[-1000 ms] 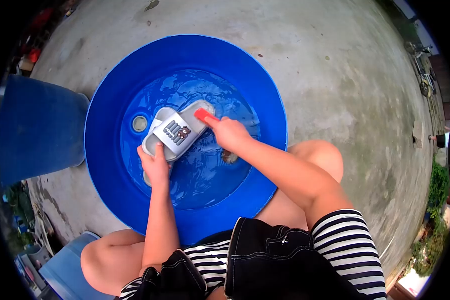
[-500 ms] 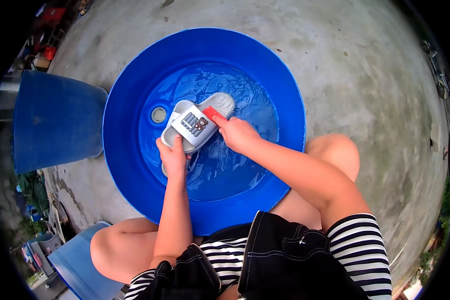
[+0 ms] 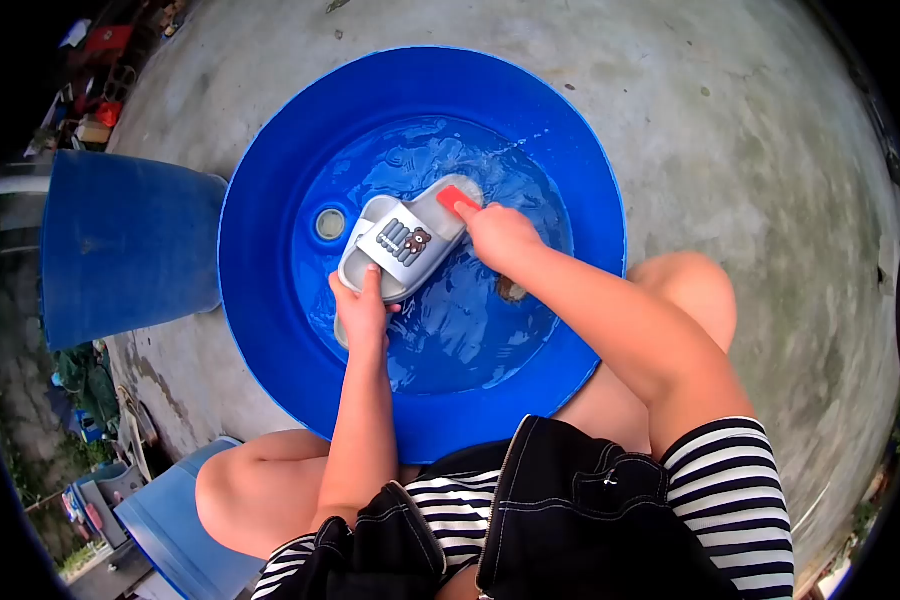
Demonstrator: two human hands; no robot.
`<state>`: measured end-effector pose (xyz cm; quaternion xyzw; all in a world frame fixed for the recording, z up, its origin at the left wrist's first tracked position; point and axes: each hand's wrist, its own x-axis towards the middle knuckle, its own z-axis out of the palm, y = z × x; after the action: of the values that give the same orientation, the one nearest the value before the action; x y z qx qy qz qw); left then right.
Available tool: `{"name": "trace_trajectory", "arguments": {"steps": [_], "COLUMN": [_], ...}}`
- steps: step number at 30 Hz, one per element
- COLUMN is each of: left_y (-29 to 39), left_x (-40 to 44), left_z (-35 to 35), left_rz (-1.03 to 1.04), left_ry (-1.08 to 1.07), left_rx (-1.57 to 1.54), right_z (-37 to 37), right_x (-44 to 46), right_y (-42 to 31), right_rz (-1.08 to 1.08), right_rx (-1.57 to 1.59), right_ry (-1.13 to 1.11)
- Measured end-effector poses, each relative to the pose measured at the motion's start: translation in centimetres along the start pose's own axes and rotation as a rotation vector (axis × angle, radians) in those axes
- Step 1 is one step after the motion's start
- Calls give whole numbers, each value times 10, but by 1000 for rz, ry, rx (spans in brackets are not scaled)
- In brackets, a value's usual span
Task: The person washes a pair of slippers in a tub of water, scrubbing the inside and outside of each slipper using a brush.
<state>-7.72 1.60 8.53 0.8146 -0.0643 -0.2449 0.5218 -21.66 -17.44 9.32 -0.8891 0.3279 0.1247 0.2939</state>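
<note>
A grey slide slipper [image 3: 454,228] with a white strap and a bear picture is held tilted over the water in a blue tub [image 3: 260,330]. My left hand [image 3: 362,312] grips its near end, the thumb on the footbed. In my right hand [image 3: 500,235] is a red scrub brush [image 3: 456,200], pressed on the footbed at the far end; its underside is hidden. A pale edge of something [image 3: 341,332], perhaps another slipper, shows beside my left hand. Under my right wrist a brownish object [image 3: 511,290] lies in the water, partly hidden.
A tall blue bucket [image 3: 130,250] stands left of the tub on the concrete floor [image 3: 730,150]. A lighter blue container [image 3: 185,520] is by my left knee. Assorted clutter [image 3: 95,110] lines the far left. My knees flank the tub's near side.
My right hand has slid the brush farther along the footbed, toward the slipper's far end. The brownish object under my right wrist has come into sight. The whole view has shifted slightly.
</note>
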Motion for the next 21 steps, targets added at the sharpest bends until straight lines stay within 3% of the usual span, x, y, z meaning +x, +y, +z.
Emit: {"name": "trace_trajectory", "arguments": {"steps": [3,5,7,10,12,13,16,17,19,21], "left_y": [-3,6,16,11,5,3,-1,-5,4,9], "left_x": [4,0,-3,-8,-7,-5,1,10,14,17], "left_z": [3,1,-2,-8,-25,-34,-60,-71,-81,-87], "left_rz": [-14,-49,-132,-275,-359,-352,-208,-205,-180,-165], "left_ry": [-4,-25,-71,-231,-461,-461,-852,-847,-1036,-883], "left_rx": [0,-27,-114,-306,-380,-382,-127,-128,-462,-434], "right_z": [1,-8,-9,-7,-18,-21,-35,-40,-55,-66], "right_x": [-8,8,26,39,32,32,29,29,27,19], "right_y": [-9,14,38,58,52,48,46,44,35,24], "right_rz": [-85,18,236,317,343,338,280,275,132,90], "right_rx": [34,-48,71,191,920,919,1136,1135,1227,1225], "right_ry": [-35,4,174,351,44,48,147,145,174,145]}}
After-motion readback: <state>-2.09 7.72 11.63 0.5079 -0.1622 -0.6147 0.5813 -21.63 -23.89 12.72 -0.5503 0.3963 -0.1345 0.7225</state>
